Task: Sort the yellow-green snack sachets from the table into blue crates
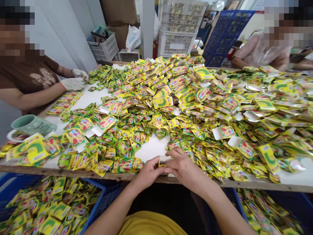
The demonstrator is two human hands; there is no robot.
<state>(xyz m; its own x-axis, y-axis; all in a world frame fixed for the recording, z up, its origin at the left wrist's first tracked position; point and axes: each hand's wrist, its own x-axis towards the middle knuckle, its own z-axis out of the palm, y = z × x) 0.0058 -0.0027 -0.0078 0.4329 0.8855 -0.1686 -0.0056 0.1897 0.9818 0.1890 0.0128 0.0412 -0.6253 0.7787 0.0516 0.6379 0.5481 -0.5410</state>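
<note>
Close to the table's front edge, my left hand (152, 172) and my right hand (182, 164) meet around one small yellow cardboard box (164, 160). Its white inner flap shows between my fingers, while most of the box is hidden by them. The fingers of both hands are closed on it. Just beyond lies a bare white patch of tabletop (153, 147). Small yellow-green candy sachets (126, 147) are heaped to the left of my hands, and more sachets (215, 156) to the right. A big pile of flat yellow boxes (171, 85), some with flaps up, rises behind.
Blue crates (97, 202) of filled boxes stand below the table edge on both sides. A green mug (33, 125) sits at the left. A co-worker's gloved hands (73, 84) are at the left end; another person (261, 49) sits far right. White crates (178, 29) are stacked behind.
</note>
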